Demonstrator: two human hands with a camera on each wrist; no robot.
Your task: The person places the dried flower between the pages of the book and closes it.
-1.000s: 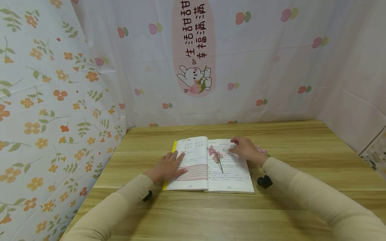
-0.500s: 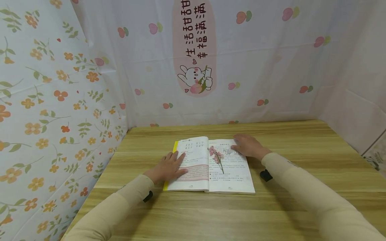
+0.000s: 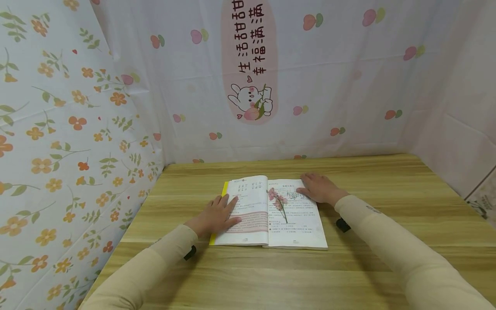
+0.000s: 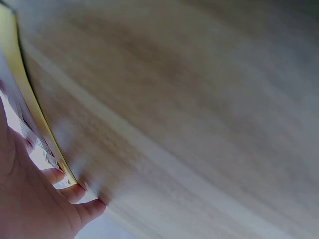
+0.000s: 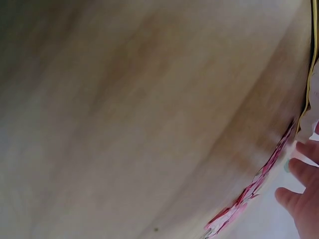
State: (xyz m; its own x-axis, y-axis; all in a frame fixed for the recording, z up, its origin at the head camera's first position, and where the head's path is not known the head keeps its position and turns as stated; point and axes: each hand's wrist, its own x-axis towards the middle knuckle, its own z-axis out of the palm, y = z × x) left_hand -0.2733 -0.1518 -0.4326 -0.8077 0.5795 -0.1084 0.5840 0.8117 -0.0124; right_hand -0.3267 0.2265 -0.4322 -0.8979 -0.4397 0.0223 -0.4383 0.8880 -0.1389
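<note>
An open book (image 3: 248, 202) with printed pages lies on the table, a yellow cover edge showing at its left side. On its right page, near the spine, lies a sprig of pink flowers (image 3: 278, 200) with a thin stem. My left hand (image 3: 215, 216) rests with fingers spread on the left page, and its fingertips show by the yellow edge (image 4: 42, 117) in the left wrist view. My right hand (image 3: 319, 188) lies at the upper right edge of the right page, fingers extended. Past its fingertips, the right wrist view shows more pink flowers (image 5: 244, 194), hidden in the head view.
The wooden table (image 3: 248, 280) extends around the book on all sides. Behind it hangs a white curtain (image 3: 329, 86) with peach prints, and a floral cloth (image 3: 69, 150) runs along the left. A dark wrist strap (image 3: 342, 224) shows beneath the right sleeve.
My right hand has moved right, from over the page picture to the book's upper right edge, and its fingers have straightened. The flowers beside that wrist are now covered. The left hand stays put.
</note>
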